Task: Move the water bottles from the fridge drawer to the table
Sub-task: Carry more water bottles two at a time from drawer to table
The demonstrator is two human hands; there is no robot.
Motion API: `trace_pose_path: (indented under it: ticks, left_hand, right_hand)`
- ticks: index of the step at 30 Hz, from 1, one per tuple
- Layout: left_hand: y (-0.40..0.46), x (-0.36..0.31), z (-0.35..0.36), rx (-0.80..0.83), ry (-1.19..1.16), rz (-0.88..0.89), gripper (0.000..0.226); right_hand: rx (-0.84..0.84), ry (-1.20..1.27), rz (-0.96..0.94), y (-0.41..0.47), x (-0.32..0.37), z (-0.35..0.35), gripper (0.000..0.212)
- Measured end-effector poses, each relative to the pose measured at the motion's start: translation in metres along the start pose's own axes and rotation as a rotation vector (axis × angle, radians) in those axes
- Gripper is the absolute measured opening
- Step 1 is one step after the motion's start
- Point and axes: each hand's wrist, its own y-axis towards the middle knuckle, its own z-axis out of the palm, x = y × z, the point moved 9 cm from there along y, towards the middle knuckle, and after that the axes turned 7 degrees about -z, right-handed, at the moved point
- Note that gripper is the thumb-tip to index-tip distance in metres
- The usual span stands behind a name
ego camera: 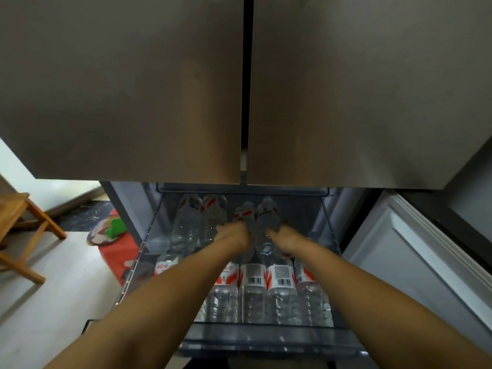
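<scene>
The fridge drawer (266, 342) is pulled out below the closed upper doors. Several clear water bottles with red and white labels lie in it, a near row (253, 294) and a far row (189, 222). Both my arms reach into the back of the drawer. My left hand (234, 234) grips a far-row bottle (243, 211) around its middle. My right hand (283, 235) grips the bottle beside it (267, 209). The fingers are partly hidden under the bottles.
Two closed steel fridge doors (119, 89) overhang the drawer. A wooden stool (24, 230) stands on the floor at left. A red mat with a round pad (106, 230) lies beside the fridge. A white cabinet door (415, 251) is at right.
</scene>
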Motion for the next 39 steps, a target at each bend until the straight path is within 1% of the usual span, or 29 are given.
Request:
trace_pose_path:
  ticks: [2, 4, 6, 10, 11, 13, 15, 16, 17, 18, 20, 21, 24, 26, 28, 29, 32, 34, 35, 37, 39]
  left_hand:
    - [-0.017, 0.004, -0.005, 0.004, 0.001, -0.019, 0.04]
    - [-0.038, 0.007, -0.009, 0.01, 0.004, -0.028, 0.053]
    - [-0.059, 0.008, -0.01, 0.022, -0.011, -0.026, 0.07]
    - [-0.092, 0.017, 0.007, 0.095, -0.055, -0.033, 0.113]
    - [-0.093, 0.022, 0.016, 0.134, -0.049, -0.047, 0.12]
    - [-0.094, 0.032, 0.032, 0.237, -0.055, -0.07, 0.132]
    - [-0.098, 0.036, 0.036, 0.324, -0.07, -0.058, 0.138]
    - [-0.099, 0.039, 0.032, 0.348, -0.094, -0.058, 0.134]
    - [-0.1, 0.043, 0.028, 0.364, -0.16, -0.087, 0.125]
    - [-0.1, 0.046, 0.023, 0.387, -0.243, -0.105, 0.109]
    - [-0.101, 0.049, 0.022, 0.483, -0.404, -0.126, 0.081]
    - [-0.098, 0.047, 0.021, 0.5, -0.486, -0.124, 0.073]
    - [-0.084, 0.041, 0.022, 0.439, -0.704, -0.119, 0.055]
    - [-0.079, 0.036, 0.025, 0.417, -0.725, -0.109, 0.045]
    - [-0.073, 0.032, 0.03, 0.43, -0.723, -0.13, 0.048]
    - [-0.071, 0.031, 0.031, 0.43, -0.72, -0.127, 0.043]
    - [-0.073, 0.021, 0.018, 0.408, -0.694, -0.067, 0.014]
    - [-0.087, 0.013, 0.003, 0.429, -0.706, -0.04, 0.01]
    - [-0.076, 0.017, 0.008, 0.442, -0.729, -0.036, 0.013]
    - [-0.079, 0.017, 0.005, 0.489, -0.745, -0.059, 0.027]
    - [-0.082, 0.015, 0.001, 0.524, -0.752, -0.065, 0.043]
  right_hand:
    - [0.037, 0.027, 0.021, -0.008, -0.002, 0.002, 0.039]
    - [0.074, 0.042, 0.028, -0.017, -0.005, 0.002, 0.04]
    - [0.128, 0.082, 0.039, -0.03, -0.007, 0.001, 0.037]
    - [0.343, 0.135, 0.102, -0.065, -0.015, 0.008, 0.024]
    - [0.406, 0.098, 0.116, -0.071, -0.016, 0.011, 0.026]
    - [0.524, -0.046, 0.153, -0.078, -0.021, 0.017, 0.04]
    - [0.595, -0.15, 0.207, -0.082, -0.024, 0.019, 0.051]
    - [0.604, -0.178, 0.222, -0.084, -0.022, 0.017, 0.053]
    - [0.595, -0.196, 0.228, -0.082, -0.019, 0.013, 0.055]
    - [0.566, -0.192, 0.222, -0.077, -0.015, 0.009, 0.059]
    - [0.45, -0.168, 0.171, -0.065, -0.005, 0.002, 0.059]
    - [0.391, -0.151, 0.156, -0.058, -0.004, 0.001, 0.061]
    - [0.303, -0.133, 0.16, -0.045, -0.013, 0.015, 0.074]
    - [0.233, -0.117, 0.108, -0.039, -0.014, 0.022, 0.067]
    - [0.191, -0.028, 0.092, -0.037, -0.015, 0.023, 0.055]
    - [0.191, 0.032, 0.111, -0.04, -0.016, 0.022, 0.049]
    - [0.177, 0.218, 0.171, -0.039, -0.023, 0.017, 0.043]
    - [0.182, 0.292, 0.171, -0.038, -0.023, 0.013, 0.037]
    - [0.181, 0.337, 0.177, -0.039, -0.023, 0.01, 0.037]
    - [0.193, 0.424, 0.235, -0.042, -0.026, 0.004, 0.052]
    - [0.228, 0.457, 0.269, -0.049, -0.025, -0.003, 0.058]
